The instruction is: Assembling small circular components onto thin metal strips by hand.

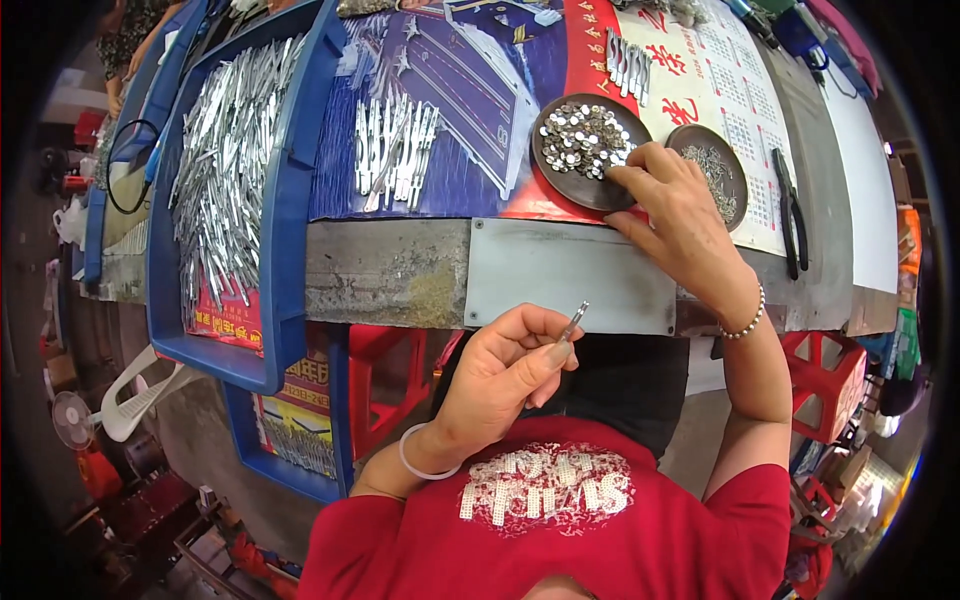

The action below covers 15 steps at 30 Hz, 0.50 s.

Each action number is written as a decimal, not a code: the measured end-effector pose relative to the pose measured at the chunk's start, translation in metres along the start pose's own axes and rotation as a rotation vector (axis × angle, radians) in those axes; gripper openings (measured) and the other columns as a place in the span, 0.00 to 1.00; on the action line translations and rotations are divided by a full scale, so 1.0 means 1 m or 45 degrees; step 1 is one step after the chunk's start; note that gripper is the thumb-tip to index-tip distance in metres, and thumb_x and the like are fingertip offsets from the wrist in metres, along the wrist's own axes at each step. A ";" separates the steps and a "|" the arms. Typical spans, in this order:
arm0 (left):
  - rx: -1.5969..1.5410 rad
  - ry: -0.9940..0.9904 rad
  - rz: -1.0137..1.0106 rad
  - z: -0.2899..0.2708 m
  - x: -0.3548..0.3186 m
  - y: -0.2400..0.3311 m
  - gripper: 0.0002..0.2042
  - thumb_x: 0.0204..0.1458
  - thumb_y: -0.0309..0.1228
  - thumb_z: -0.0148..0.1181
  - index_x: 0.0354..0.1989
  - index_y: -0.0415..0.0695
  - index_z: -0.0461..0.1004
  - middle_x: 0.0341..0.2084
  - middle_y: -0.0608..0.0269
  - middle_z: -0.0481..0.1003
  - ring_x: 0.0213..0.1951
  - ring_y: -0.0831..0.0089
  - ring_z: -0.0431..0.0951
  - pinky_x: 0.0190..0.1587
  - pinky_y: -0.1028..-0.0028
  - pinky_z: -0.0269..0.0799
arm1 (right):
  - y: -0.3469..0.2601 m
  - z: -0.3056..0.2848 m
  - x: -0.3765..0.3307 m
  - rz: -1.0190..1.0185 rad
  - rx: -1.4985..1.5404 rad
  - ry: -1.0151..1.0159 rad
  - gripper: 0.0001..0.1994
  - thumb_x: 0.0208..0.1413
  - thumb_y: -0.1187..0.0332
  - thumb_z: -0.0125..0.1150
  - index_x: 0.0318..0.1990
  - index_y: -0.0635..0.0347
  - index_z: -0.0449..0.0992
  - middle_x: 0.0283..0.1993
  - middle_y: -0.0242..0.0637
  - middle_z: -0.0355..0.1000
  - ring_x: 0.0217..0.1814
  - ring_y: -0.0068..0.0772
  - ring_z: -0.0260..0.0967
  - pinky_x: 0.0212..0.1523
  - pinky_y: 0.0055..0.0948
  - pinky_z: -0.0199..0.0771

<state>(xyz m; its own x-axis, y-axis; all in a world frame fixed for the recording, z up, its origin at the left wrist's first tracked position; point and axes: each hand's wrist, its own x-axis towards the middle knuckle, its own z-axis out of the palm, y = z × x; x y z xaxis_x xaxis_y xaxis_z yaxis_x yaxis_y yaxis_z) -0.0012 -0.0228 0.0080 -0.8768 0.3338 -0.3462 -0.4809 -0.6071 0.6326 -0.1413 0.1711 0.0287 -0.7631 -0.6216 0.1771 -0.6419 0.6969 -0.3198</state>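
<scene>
A slim silvery metal piece (574,322) points up from my left hand (515,365), pinched between thumb and fingers in front of the bench edge. My right hand (683,208) reaches over the near right rim of a round brown dish (566,188). Its index fingertip is by the small shiny round metal parts (588,138) in that dish. The right thumb is apart from the index finger, near the rim, and I see nothing between them. A second brown dish (738,165), partly behind the right hand, holds many tiny metal parts (712,180).
A blue tray (283,215) heaped with silvery metal strips (232,150) stands at left. More strips (393,150) lie in a row on the blue printed sheet, others (628,68) beyond the dish. Black-handled pliers (792,215) lie at right. A lower blue bin (340,420) and red stools (822,385) stand below.
</scene>
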 end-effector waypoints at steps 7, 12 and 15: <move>0.012 0.000 -0.031 0.005 0.003 -0.001 0.08 0.57 0.25 0.51 0.43 0.37 0.68 0.28 0.64 0.71 0.20 0.87 0.62 0.22 0.87 0.58 | 0.006 0.002 0.000 -0.090 -0.020 -0.051 0.14 0.42 0.72 0.62 0.40 0.64 0.72 0.37 0.39 0.65 0.44 0.38 0.63 0.45 0.34 0.60; 0.032 -0.011 -0.025 0.009 0.006 -0.004 0.08 0.57 0.25 0.52 0.43 0.37 0.68 0.28 0.64 0.71 0.20 0.88 0.62 0.21 0.87 0.58 | 0.005 0.006 -0.001 -0.136 -0.009 0.056 0.12 0.44 0.73 0.60 0.38 0.62 0.72 0.36 0.37 0.64 0.42 0.37 0.63 0.43 0.34 0.60; 0.032 -0.015 -0.024 0.010 0.007 -0.004 0.08 0.57 0.25 0.52 0.43 0.37 0.68 0.28 0.64 0.71 0.19 0.88 0.61 0.21 0.87 0.57 | 0.005 0.006 0.000 -0.149 0.032 0.023 0.13 0.44 0.73 0.60 0.40 0.62 0.72 0.37 0.38 0.65 0.42 0.38 0.63 0.45 0.34 0.60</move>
<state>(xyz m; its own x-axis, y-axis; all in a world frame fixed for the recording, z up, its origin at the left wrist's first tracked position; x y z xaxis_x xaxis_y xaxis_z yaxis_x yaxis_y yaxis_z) -0.0053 -0.0110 0.0097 -0.8673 0.3538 -0.3502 -0.4972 -0.5823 0.6432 -0.1442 0.1720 0.0214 -0.6846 -0.6912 0.2313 -0.7246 0.6109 -0.3191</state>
